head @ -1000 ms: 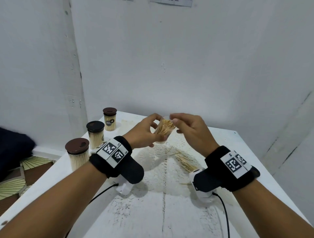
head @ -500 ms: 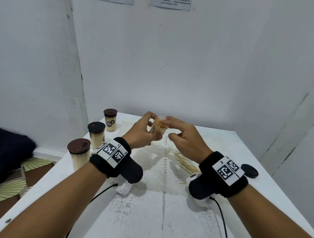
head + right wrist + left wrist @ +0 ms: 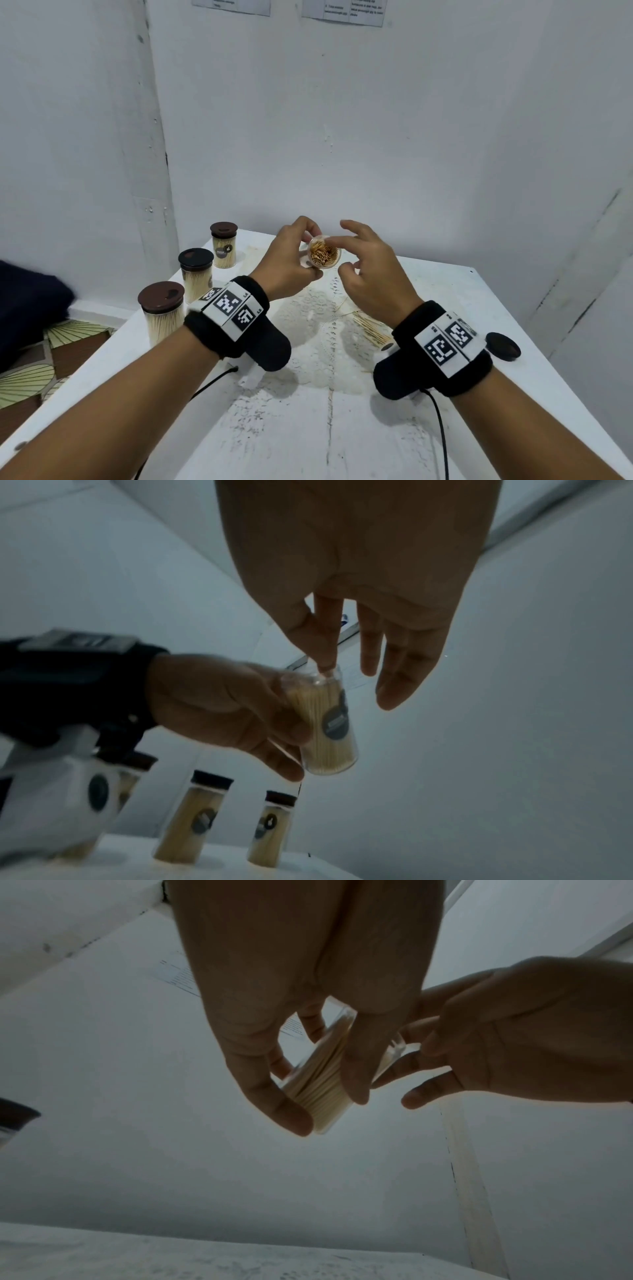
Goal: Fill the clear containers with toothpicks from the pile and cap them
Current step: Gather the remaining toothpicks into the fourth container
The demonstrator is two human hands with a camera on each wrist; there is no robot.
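My left hand grips a clear uncapped container packed with toothpicks, raised above the table with its mouth tilted toward me. My right hand is beside it, index finger laid across the toothpick tips at the mouth, other fingers spread and lifted. In the right wrist view that fingertip dips into the container, which has a dark label. The left wrist view shows the container between thumb and fingers. A thin toothpick pile lies on the table under my right wrist. A loose dark cap lies at the right.
Three filled containers with brown caps stand in a row along the left edge of the white table. White walls close behind and to the right. Cables trail from both wrist cameras.
The container has tipped so its mouth faces me. My right hand went from pinching at the mouth to one finger on the toothpicks with the others spread.
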